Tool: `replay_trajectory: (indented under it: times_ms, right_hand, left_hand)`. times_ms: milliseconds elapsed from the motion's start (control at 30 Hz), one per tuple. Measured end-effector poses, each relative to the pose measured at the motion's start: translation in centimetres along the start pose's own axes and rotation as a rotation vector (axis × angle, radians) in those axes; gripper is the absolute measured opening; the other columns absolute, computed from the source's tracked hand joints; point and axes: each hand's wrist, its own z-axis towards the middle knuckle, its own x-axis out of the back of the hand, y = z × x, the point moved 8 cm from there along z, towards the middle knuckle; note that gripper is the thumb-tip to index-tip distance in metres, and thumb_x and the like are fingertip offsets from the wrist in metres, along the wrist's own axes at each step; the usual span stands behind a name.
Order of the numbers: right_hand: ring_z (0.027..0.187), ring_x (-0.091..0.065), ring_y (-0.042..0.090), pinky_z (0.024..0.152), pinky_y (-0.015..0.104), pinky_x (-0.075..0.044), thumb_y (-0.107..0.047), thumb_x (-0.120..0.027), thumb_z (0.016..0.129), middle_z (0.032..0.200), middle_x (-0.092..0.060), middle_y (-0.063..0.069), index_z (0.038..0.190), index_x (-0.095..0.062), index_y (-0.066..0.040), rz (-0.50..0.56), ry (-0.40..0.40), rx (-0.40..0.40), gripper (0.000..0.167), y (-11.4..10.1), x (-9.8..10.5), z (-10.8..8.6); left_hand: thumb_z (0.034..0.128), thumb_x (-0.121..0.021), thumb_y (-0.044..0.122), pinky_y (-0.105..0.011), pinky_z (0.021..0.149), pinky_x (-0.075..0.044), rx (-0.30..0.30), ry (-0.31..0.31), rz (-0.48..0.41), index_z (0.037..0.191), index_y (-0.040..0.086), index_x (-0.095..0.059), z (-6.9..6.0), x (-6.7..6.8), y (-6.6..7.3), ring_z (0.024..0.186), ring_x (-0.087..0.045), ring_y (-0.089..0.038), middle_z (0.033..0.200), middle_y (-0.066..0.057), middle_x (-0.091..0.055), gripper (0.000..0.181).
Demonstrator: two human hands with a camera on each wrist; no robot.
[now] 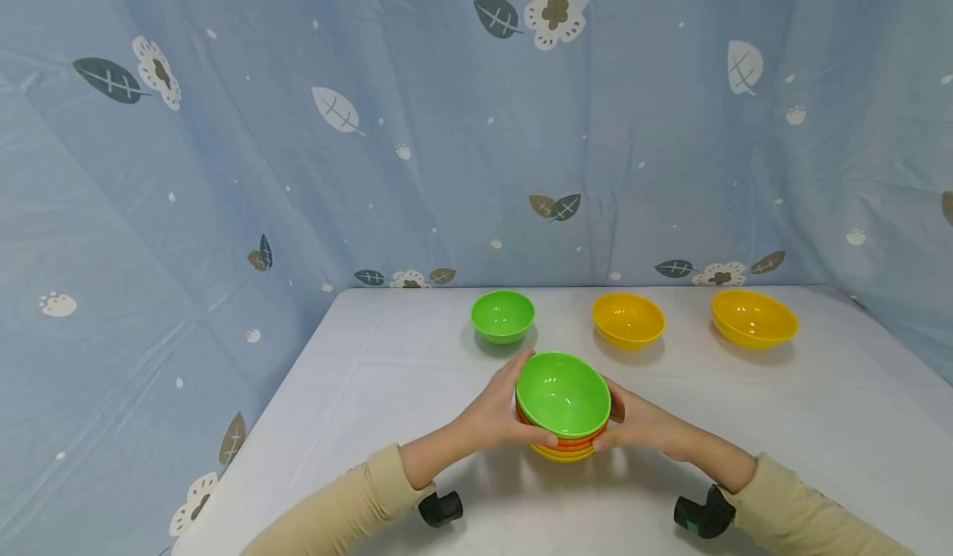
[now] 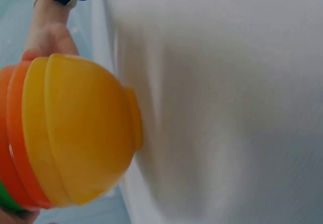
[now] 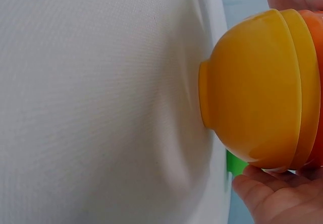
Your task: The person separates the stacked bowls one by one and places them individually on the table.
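Note:
Both hands hold a nested stack of bowls from its two sides: a green bowl [image 1: 563, 395] on top, orange bowls [image 2: 19, 133] under it and yellow bowls [image 3: 257, 93] at the bottom. My left hand [image 1: 500, 411] has its thumb at the near side and its fingers round the left. On the right side, my right hand [image 1: 642, 422] grips with thumb in front and fingers behind, partly hidden by the stack. In both wrist views the yellow base hangs close over the white cloth; whether it touches cannot be told.
Along the back of the white table [image 1: 387, 357] stand a small green bowl [image 1: 502, 318], a yellow bowl [image 1: 629, 321] and a wider yellow bowl [image 1: 754, 319]. Behind them hangs a blue patterned curtain [image 1: 447, 126].

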Motion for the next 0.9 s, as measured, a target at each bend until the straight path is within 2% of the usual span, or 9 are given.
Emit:
replay_trajectory:
  times_ms: [200, 500, 900]
  right_hand:
    - [0.131, -0.024, 0.043, 0.103, 0.06, -0.024, -0.025, -0.072, 0.078, 0.146, -0.024, 0.022, 0.146, -0.008, -0.002, -0.008, 0.001, -0.004, 0.096, 0.06, 0.0, -0.01]
    - [0.131, -0.024, 0.043, 0.102, 0.061, -0.024, -0.025, -0.072, 0.077, 0.146, -0.025, 0.022, 0.146, -0.008, -0.001, -0.011, 0.004, -0.006, 0.097, 0.01, 0.09, -0.02]
    - [0.131, -0.023, 0.046, 0.102, 0.062, -0.023, -0.023, -0.072, 0.078, 0.145, -0.025, 0.023, 0.145, -0.01, 0.0, -0.023, -0.001, 0.011, 0.095, 0.05, 0.1, 0.05]
  left_hand:
    - [0.0619, -0.085, 0.029, -0.053, 0.104, -0.029, -0.014, 0.041, -0.019, 0.147, 0.012, -0.014, 0.05, -0.26, -0.09, 0.136, -0.02, -0.024, 0.15, -0.007, -0.02, 0.111]
    - [0.0614, -0.084, 0.032, -0.051, 0.101, -0.033, -0.023, 0.095, -0.029, 0.145, 0.01, -0.02, -0.03, -0.16, -0.01, 0.132, -0.029, -0.023, 0.147, -0.005, -0.029, 0.108]
    - [0.0613, -0.084, 0.029, -0.05, 0.1, -0.035, -0.025, 0.139, -0.083, 0.145, 0.011, -0.022, -0.16, -0.21, -0.03, 0.127, -0.034, -0.023, 0.143, -0.007, -0.032, 0.106]
